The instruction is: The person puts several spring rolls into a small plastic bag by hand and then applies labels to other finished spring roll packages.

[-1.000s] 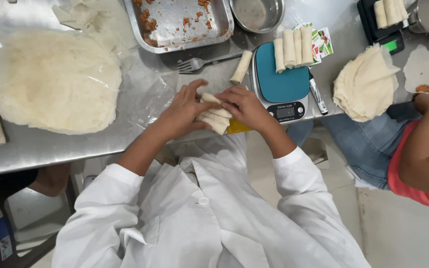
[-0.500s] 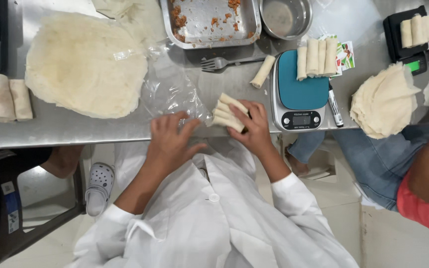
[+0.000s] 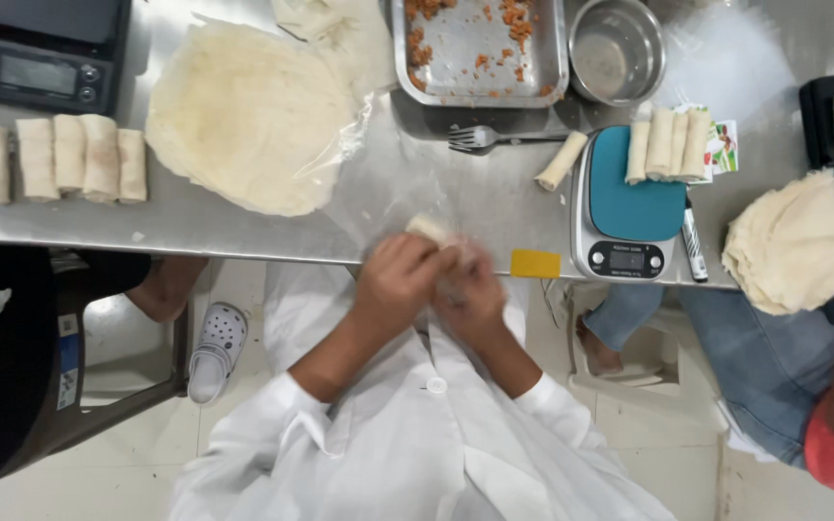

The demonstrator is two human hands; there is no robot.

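Head view | left hand (image 3: 396,280) and right hand (image 3: 470,289), fingers closed together on blurred rolls (image 3: 429,230) at counter (image 3: 243,236) edge | three rolls (image 3: 666,143) on scale (image 3: 629,207) | wrapper stack (image 3: 248,116) unrolled.

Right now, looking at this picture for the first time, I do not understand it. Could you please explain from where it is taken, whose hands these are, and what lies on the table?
There is no machine. A camera on a person's head looks down at their own hands. The left hand and right hand meet at the edge of the steel table, closed around pale rolls; they are blurred, so the exact grip is unclear. On the table lie a stack of round wrappers, a tray with filling scraps, a metal bowl, a fork, and a teal scale carrying finished rolls. The legs in jeans belong to another person.
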